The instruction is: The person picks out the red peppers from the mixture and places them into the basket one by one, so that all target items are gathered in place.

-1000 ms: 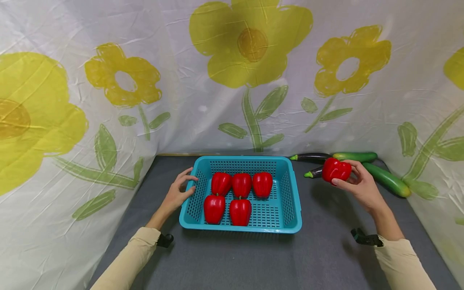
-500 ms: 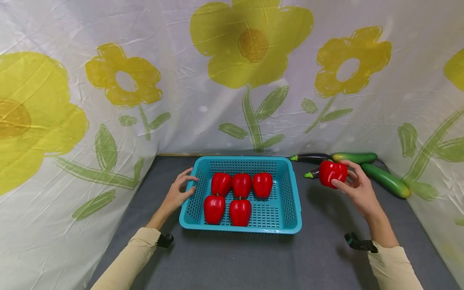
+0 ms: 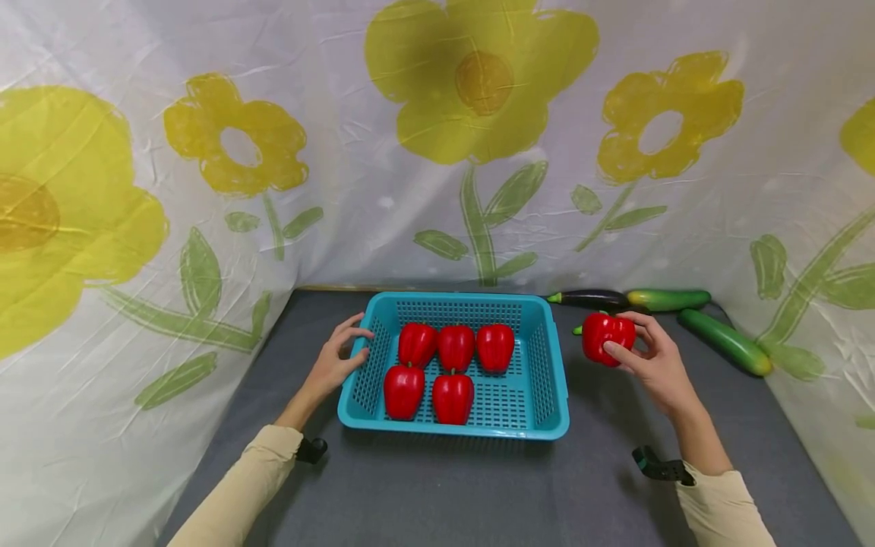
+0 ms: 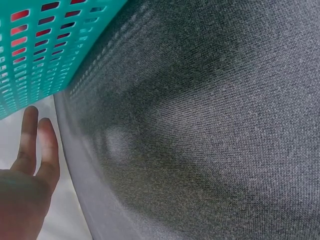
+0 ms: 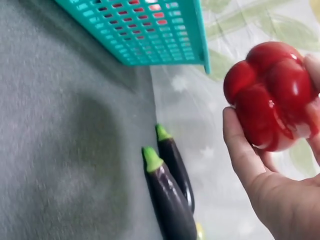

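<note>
My right hand (image 3: 652, 365) holds a red bell pepper (image 3: 606, 339) between thumb and fingers, raised above the table just right of the blue-green plastic basket (image 3: 454, 430). In the right wrist view the bell pepper (image 5: 272, 97) shows its lobed end, partly covered by fingertips. My left hand (image 3: 336, 361) is at the basket's left rim, its fingertips over the edge. The left wrist view has two fairly straight fingers (image 4: 48, 145) beside the perforated basket wall (image 4: 37, 47). Several red bell peppers (image 3: 454, 348) stand inside the basket in two rows.
Behind the raised pepper lie two dark eggplants, one (image 3: 588, 298) at the back edge, the other (image 5: 170, 200) partly hidden in the head view. Two green zucchini-like vegetables (image 3: 726, 342) lie at the back right. A flower-printed cloth (image 3: 383, 228) encloses the grey table (image 3: 444, 494).
My right hand has carried the bell pepper left and slightly nearer, towards the basket. The left hand and the peppers in the basket stay in place.
</note>
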{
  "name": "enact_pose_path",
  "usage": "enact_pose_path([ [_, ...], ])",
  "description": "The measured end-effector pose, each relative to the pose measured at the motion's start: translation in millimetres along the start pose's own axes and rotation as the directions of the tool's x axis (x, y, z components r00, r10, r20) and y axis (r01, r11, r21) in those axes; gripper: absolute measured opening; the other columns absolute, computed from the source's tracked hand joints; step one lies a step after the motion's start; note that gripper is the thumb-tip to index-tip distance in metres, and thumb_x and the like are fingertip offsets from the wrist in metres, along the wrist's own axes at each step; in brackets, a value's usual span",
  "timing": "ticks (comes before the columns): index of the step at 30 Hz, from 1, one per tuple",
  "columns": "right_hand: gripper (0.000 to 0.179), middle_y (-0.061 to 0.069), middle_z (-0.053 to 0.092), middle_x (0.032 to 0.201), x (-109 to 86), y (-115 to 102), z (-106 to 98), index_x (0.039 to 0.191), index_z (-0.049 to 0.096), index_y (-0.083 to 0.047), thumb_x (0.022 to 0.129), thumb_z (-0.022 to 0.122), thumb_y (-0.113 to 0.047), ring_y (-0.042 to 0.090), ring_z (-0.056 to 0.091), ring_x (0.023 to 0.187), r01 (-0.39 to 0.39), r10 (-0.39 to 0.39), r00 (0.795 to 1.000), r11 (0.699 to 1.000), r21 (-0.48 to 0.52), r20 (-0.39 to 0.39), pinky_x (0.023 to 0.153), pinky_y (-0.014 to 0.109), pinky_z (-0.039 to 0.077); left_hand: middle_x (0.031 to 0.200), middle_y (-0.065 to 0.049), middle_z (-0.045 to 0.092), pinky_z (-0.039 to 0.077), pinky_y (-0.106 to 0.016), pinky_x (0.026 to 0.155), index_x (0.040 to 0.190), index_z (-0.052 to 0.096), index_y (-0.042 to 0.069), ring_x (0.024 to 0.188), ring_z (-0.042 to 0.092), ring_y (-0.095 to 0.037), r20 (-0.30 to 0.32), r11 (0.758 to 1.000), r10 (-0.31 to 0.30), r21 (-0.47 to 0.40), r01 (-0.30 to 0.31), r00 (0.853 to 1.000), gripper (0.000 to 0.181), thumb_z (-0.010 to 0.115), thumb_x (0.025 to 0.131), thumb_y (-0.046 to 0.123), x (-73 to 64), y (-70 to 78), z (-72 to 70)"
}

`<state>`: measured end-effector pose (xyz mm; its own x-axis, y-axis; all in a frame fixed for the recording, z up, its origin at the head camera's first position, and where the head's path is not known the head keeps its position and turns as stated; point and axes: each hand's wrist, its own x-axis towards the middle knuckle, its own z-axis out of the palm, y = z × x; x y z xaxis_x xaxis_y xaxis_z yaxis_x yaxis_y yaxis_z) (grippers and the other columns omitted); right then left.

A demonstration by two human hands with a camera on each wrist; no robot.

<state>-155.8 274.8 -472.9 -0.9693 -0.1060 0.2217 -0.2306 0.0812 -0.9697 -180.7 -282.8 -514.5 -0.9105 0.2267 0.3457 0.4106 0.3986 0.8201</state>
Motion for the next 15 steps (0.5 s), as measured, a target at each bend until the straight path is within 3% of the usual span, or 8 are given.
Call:
enact_pose_path([
  [2, 0.056, 0.012, 0.051, 0.131, -0.1, -2, 4, 0.145, 0.042, -0.002, 0.096, 0.069, -0.003, 0.020, 0.066, 0.099, 0.000, 0.000, 1.000, 1.000, -0.014, -0.007, 0.076, 0.033, 0.058, 0.157, -0.025, 0.032, 0.036, -0.070, 0.100, 0.120, 0.064, -0.004, 0.139, 0.032, -0.045, -0.001, 1.000, -0.003, 0.000, 0.003, 1.000, 0.025, 0.063, 0.096, -0.006, 0.4, 2.5, 0.5],
  [9, 0.059, 0.008, 0.057, 0.131, -0.5, -11, 16, 0.145, 0.049, -0.006, 0.092, 0.075, -0.003, 0.024, 0.058, 0.110, 0.044, -0.050, 0.998, 0.992, -0.118, -0.044, 0.078, 0.028, 0.057, 0.153, -0.036, 0.030, 0.036, -0.072, 0.098, 0.119, 0.061, -0.013, 0.136, 0.032, -0.052, 0.015, 1.000, -0.014, -0.020, 0.014, 1.000, 0.024, 0.062, 0.095, -0.009, 1.0, 34.8, -1.5],
  [15, 0.063, 0.011, 0.058, 0.133, 1.1, -16, 29, 0.147, 0.050, -0.010, 0.091, 0.077, -0.006, 0.024, 0.056, 0.113, 0.054, -0.058, 0.998, 0.986, -0.160, -0.021, 0.080, 0.028, 0.056, 0.154, -0.036, 0.030, 0.037, -0.071, 0.098, 0.119, 0.061, -0.014, 0.135, 0.034, -0.053, 0.016, 1.000, -0.026, -0.014, 0.026, 1.000, 0.024, 0.062, 0.095, -0.010, -0.8, 41.0, -2.4],
])
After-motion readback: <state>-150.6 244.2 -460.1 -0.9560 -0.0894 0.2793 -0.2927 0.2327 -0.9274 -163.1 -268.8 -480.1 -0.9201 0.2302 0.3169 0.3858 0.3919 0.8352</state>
